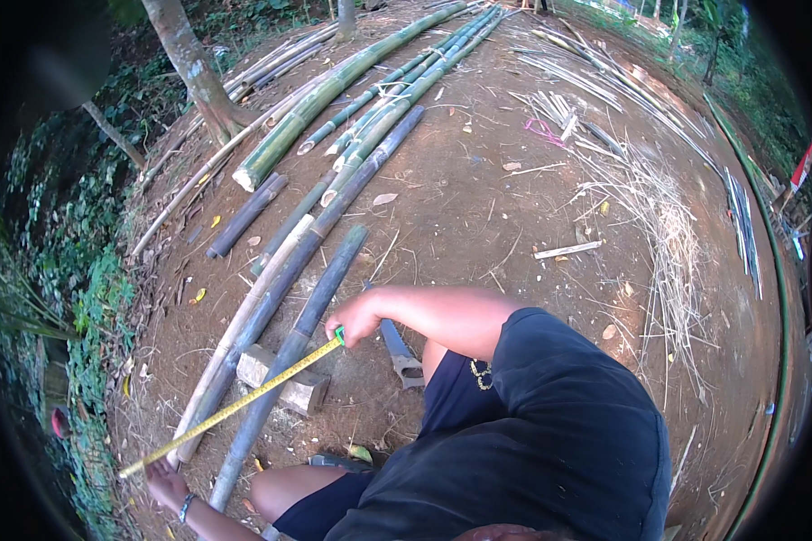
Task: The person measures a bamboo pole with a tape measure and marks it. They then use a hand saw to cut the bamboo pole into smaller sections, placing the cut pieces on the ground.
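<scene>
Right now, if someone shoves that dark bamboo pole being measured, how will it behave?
Dark bamboo pole: round and long, so probably rolls sideways on the dirt. It lies across a wooden block, so it may pivot or slide off. Looks rigid, unlike the yellow tape measure stretched between both hands.

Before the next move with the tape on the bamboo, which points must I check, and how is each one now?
1. Tape measure stretched straight between the hands: ok.
2. Right hand pinches the green tape case: ok.
3. Left hand holds the tape's far end: ok.
4. Dark bamboo pole rests on the wooden block: ok.
5. Tape lies along the pole: not ok, it crosses at an angle.
6. Saw clear of the hands: ok.
</scene>
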{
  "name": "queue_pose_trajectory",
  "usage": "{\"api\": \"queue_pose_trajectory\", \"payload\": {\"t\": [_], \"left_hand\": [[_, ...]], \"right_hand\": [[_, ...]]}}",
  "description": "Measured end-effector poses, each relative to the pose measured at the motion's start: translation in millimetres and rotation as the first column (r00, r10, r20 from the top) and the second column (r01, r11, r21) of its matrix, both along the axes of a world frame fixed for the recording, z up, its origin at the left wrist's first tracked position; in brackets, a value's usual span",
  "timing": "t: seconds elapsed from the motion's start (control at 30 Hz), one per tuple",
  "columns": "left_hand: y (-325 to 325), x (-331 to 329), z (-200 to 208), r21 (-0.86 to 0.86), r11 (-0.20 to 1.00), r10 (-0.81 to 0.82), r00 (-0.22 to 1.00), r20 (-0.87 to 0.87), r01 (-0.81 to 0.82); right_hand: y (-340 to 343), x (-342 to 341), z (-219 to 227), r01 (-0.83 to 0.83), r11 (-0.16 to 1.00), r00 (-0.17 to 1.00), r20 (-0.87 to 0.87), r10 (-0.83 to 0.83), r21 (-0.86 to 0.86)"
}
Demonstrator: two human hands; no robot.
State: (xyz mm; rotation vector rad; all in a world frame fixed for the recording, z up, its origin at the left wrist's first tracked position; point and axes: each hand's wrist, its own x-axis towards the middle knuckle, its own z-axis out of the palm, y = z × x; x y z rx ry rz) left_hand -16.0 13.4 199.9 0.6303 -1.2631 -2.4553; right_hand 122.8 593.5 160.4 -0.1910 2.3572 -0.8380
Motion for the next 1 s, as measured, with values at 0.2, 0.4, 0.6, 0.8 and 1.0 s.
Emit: {"api": "queue_pose_trajectory", "payload": {"t": [0.2, 0.4, 0.6, 0.8, 1.0], "left_hand": [[87, 41, -22, -0.137, 0.928, -0.344, 0.938, 0.045, 0.347], [71, 37, -27, -0.204, 0.961, -0.180, 0.983, 0.046, 0.186], [-68, 25, -68, -0.196, 0.956, 0.237, 0.968, 0.084, -0.217], [-173, 62, -134, -0.120, 0.861, 0.508, 0.832, 0.224, -0.494], [-122, 52, -198, -0.054, 0.857, 0.512, 0.836, 0.199, -0.512]], "right_hand": [[-32, -31, 30, -0.088, 0.996, 0.995, -0.043, 0.088, 0.001], [-42, -15, 20, -0.114, 0.993, 0.962, -0.252, 0.104, -0.025], [49, 27, 14, -0.031, 0.972, 0.994, -0.098, 0.055, 0.231], [153, 30, -6, 0.099, 0.888, 0.994, -0.079, -0.070, 0.448], [79, -32, -42, -0.047, 0.883, 0.996, -0.051, 0.080, 0.467]]}}
